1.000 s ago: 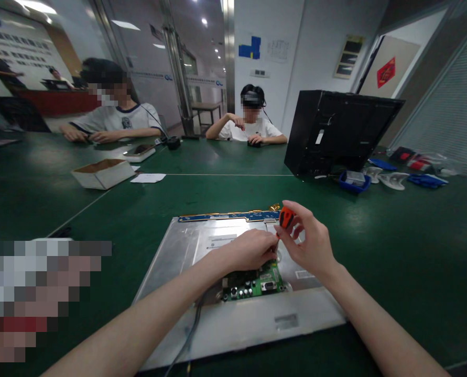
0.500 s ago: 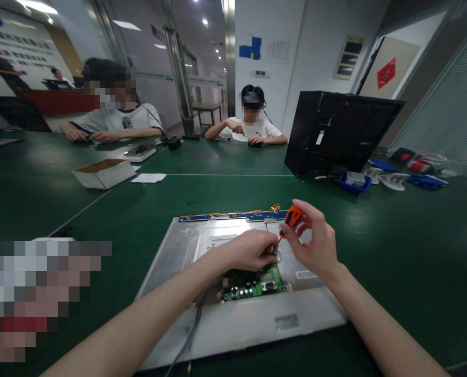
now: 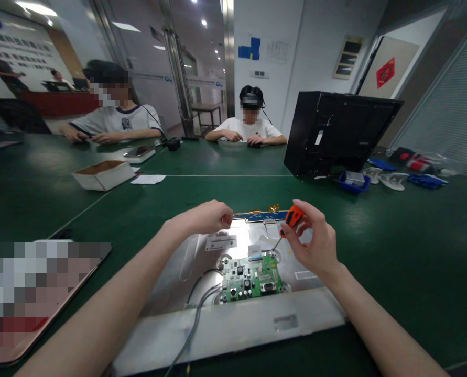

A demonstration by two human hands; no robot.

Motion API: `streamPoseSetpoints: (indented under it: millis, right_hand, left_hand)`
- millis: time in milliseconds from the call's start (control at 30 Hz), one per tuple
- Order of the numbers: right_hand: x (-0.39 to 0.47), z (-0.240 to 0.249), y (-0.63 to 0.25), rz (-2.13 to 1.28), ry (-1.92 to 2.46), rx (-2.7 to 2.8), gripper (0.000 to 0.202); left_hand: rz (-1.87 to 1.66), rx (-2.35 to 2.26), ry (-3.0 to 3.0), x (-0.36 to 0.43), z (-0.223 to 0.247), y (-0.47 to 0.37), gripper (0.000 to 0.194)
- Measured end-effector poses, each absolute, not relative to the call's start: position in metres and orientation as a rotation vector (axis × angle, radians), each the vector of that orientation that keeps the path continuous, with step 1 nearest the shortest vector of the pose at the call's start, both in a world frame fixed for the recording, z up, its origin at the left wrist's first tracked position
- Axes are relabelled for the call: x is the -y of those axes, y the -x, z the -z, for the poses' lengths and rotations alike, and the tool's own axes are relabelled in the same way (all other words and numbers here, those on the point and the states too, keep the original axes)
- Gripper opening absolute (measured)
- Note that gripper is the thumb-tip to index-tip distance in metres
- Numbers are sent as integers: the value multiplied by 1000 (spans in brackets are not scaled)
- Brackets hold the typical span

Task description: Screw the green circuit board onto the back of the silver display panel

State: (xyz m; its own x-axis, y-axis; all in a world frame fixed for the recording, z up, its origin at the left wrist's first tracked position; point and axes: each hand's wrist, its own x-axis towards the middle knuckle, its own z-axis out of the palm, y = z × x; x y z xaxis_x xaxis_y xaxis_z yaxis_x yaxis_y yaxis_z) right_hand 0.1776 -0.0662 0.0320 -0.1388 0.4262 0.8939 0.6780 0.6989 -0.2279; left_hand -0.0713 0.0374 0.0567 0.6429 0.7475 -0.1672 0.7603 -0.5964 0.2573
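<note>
Screwdriver [image 3: 294, 215], pinched by fingers of the right hand [image 3: 317, 240], slants to the far right corner of the board [image 3: 252, 277]; over the panel [image 3: 249, 317], the left hand [image 3: 213, 217] hovers, fingers curled together, any hold hidden from me.

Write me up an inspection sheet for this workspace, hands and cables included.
Surface: green table, metal panel lying on it
Job's things: circuit board on the panel; screwdriver, tip near the board's far right corner
Clutter: white box, paper, blue tray, black casing
Hands: right hand grips the screwdriver; left hand above the panel, contents unclear
Cables: grey cables from the board's left side
Surroundings: two people seated across the table
</note>
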Motion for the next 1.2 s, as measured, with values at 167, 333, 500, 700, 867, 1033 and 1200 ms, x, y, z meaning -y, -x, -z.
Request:
streamPoseSetpoints:
  millis: [167, 333, 500, 700, 867, 1033, 1200]
  right_hand:
    - [67, -32, -176, 286, 881, 1780, 49]
    - [67, -31, -176, 281, 888, 1789, 49]
    - [67, -32, -176, 282, 892, 1797, 48]
    - [63, -38, -186, 267, 879, 1769, 48]
    - [81, -55, -199, 222, 952, 1665, 51]
    - [121, -62, -205, 100, 974, 1600, 56]
    - [140, -48, -203, 14, 941, 1477, 58]
  left_hand:
    - [186, -1203, -2513, -33, -55, 72, 6]
    - [227, -1150, -2511, -23, -50, 55, 5]
    - [208, -1139, -2526, -20, -47, 51, 8]
    - [146, -1123, -2551, -6, -58, 42, 12]
    - [-81, -753, -2595, 27, -66, 18, 12]
    - [-65, -599, -2567, 57, -57, -2, 11]
    - [-115, -752, -2640, 72, -42, -11, 10]
